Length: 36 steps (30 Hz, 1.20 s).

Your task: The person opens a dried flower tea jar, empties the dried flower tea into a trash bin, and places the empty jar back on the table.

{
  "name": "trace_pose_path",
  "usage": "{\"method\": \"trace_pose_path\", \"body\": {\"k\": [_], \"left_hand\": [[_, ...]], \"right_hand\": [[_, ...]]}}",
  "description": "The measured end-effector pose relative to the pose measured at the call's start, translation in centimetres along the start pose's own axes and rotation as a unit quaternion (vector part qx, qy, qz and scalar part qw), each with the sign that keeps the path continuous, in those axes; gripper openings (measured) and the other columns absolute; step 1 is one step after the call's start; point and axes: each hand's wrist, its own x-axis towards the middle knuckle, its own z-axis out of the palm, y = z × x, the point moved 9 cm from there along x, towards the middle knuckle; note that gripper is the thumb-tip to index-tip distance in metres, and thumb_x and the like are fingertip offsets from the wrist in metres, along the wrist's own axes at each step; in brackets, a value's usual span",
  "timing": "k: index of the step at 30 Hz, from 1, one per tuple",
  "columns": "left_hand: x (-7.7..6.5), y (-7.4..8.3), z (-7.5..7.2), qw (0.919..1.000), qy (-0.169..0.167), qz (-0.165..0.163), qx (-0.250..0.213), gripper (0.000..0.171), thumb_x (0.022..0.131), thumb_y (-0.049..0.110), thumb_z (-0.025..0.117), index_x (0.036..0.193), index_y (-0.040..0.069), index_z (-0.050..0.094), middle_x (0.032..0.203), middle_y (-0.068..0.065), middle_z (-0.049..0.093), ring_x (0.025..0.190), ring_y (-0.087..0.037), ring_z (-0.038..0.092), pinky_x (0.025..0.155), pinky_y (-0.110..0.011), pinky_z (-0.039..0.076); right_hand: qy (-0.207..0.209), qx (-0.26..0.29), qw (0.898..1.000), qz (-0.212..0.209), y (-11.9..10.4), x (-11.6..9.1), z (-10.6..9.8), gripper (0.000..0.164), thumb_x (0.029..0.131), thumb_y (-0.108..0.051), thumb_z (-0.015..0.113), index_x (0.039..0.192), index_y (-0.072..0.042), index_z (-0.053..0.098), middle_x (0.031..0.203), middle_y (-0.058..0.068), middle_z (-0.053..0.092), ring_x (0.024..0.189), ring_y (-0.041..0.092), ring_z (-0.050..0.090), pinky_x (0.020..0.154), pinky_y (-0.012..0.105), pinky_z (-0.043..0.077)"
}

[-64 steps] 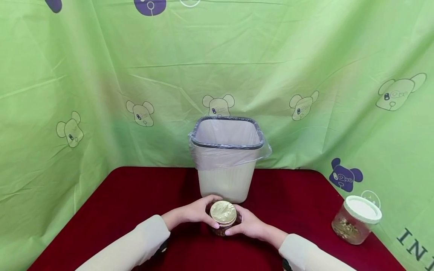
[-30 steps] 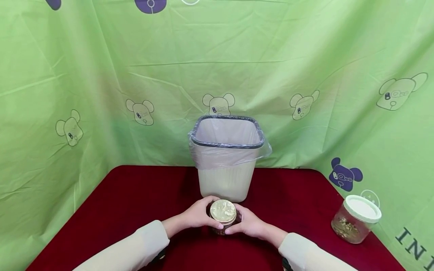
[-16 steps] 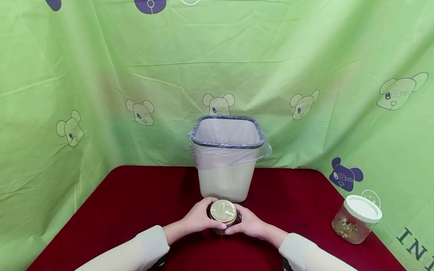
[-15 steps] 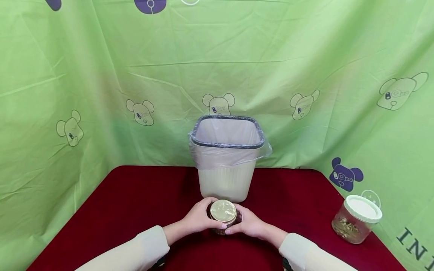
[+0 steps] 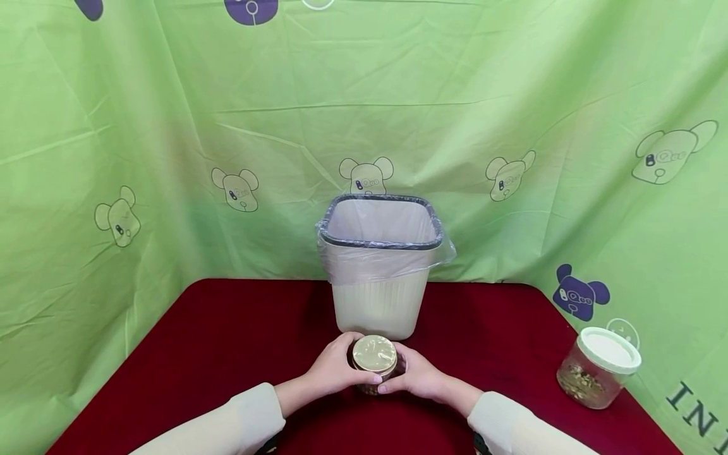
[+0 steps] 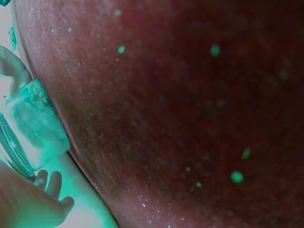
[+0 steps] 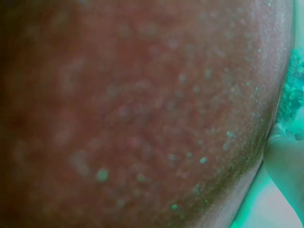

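Note:
Between my two hands in the head view stands a small jar (image 5: 374, 355) with a shiny gold top and dark contents in its lower part. My left hand (image 5: 332, 368) grips it from the left, thumb across the front. From the right, my right hand (image 5: 419, 374) holds it, its thumb tip close to the left thumb tip. Fingers behind the jar are mostly hidden. The left wrist view catches a clear jar (image 6: 40, 126) at its left edge with parts of hands around it; most of both wrist views is dark, blurred red.
Just behind the hands stands a pale bin (image 5: 378, 303) with a dark rim and a plastic liner. A clear jar with a white lid (image 5: 597, 370) and some contents sits at the right edge of the red-covered table (image 5: 227, 341). Green patterned cloth (image 5: 284, 126) hangs around.
My left thumb has slid a little to the right across the jar's front, and the left wrist has dropped slightly. The glints on the gold top differ. My right hand has barely moved.

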Motion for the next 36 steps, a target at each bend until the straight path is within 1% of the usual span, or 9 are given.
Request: {"method": "trace_pose_path", "body": {"k": [4,6,12,17,24,30,36], "left_hand": [[0.0,0.1,-0.1,1.0000,0.005,-0.001,0.003,0.077,0.052,0.062,0.071,0.111,0.016,0.052,0.102,0.009,0.054,0.094,-0.009,0.050,0.080,-0.031,0.041],[0.1,0.2,-0.3,1.0000,0.008,-0.003,-0.003,0.077,0.053,0.062,0.071,0.112,0.016,0.051,0.102,0.008,0.054,0.095,-0.010,0.050,0.081,-0.032,0.041],[0.5,0.1,-1.1,0.9997,0.021,-0.007,-0.013,0.079,0.054,0.062,0.071,0.114,0.015,0.050,0.105,0.006,0.054,0.098,-0.013,0.050,0.082,-0.035,0.040],[0.5,-0.2,-1.8,0.9995,0.028,-0.008,-0.010,0.079,0.054,0.062,0.071,0.115,0.016,0.050,0.106,0.007,0.053,0.099,-0.012,0.049,0.083,-0.036,0.039],[0.6,-0.4,-2.9,0.9992,0.036,-0.010,-0.012,0.079,0.052,0.061,0.072,0.115,0.019,0.049,0.107,0.010,0.052,0.101,-0.010,0.048,0.086,-0.035,0.038],[0.4,-0.7,-3.7,0.9991,0.040,-0.009,-0.007,0.080,0.053,0.060,0.072,0.116,0.017,0.049,0.108,0.008,0.051,0.103,-0.011,0.047,0.086,-0.036,0.037],[0.3,-1.6,-4.5,0.9984,0.054,-0.015,0.007,0.081,0.051,0.060,0.073,0.116,0.018,0.049,0.109,0.009,0.051,0.103,-0.011,0.047,0.086,-0.037,0.037]], "right_hand": [[-0.001,-0.004,1.000,-0.002,0.0,0.0,0.0,0.073,0.066,-0.011,0.077,0.127,-0.005,0.038,0.117,0.004,0.053,0.110,0.018,0.046,0.088,0.022,0.036],[-0.002,-0.007,1.000,-0.003,-0.1,0.0,-0.1,0.073,0.066,-0.011,0.077,0.127,-0.005,0.038,0.117,0.004,0.053,0.111,0.017,0.046,0.088,0.022,0.036],[-0.003,-0.012,1.000,0.002,-0.1,-0.1,-0.1,0.073,0.067,-0.013,0.076,0.128,-0.005,0.037,0.118,0.004,0.052,0.112,0.017,0.045,0.089,0.022,0.034],[-0.001,-0.017,1.000,0.006,0.0,0.0,-0.1,0.073,0.067,-0.013,0.076,0.128,-0.005,0.036,0.119,0.004,0.051,0.112,0.017,0.045,0.090,0.022,0.034],[-0.004,-0.004,1.000,-0.002,0.1,0.1,-0.1,0.072,0.067,-0.012,0.076,0.127,-0.003,0.037,0.119,0.007,0.052,0.113,0.021,0.045,0.092,0.029,0.034],[-0.011,0.001,1.000,-0.011,0.1,0.1,0.0,0.072,0.068,-0.011,0.075,0.128,-0.003,0.036,0.126,0.010,0.046,0.118,0.027,0.039,0.095,0.038,0.030],[-0.013,-0.004,1.000,-0.006,0.1,0.1,0.0,0.075,0.069,-0.013,0.075,0.130,0.001,0.033,0.130,0.015,0.041,0.121,0.028,0.035,0.097,0.040,0.028]]}}
